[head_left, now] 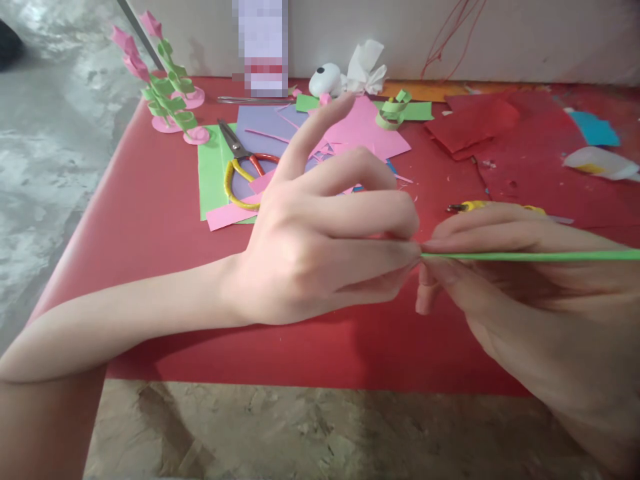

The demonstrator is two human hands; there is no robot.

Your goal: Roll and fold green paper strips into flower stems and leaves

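A thin green paper strip (530, 256) runs level from between my hands to the right edge of the view. My left hand (320, 247) pinches its left end with thumb and fingertips, while its little finger points up and away. Right beside that pinch, my right hand (540, 287) grips the same strip between thumb and fingers, and the two hands' fingertips meet. Behind my left hand lie scissors (243, 157) with red and yellow handles, a pink paper strip (233, 213) and pink paper (367, 130). Something yellow with a dark tip (470, 206) lies just behind my right hand.
Pink paper flowers with curled green stems (173, 100) stand at the back left of the red tabletop (300, 353). A curled green strip (393, 117), tweezers (255, 101), red paper (475, 123), blue paper (595, 127) and a whitish bottle (597, 162) lie toward the wall.
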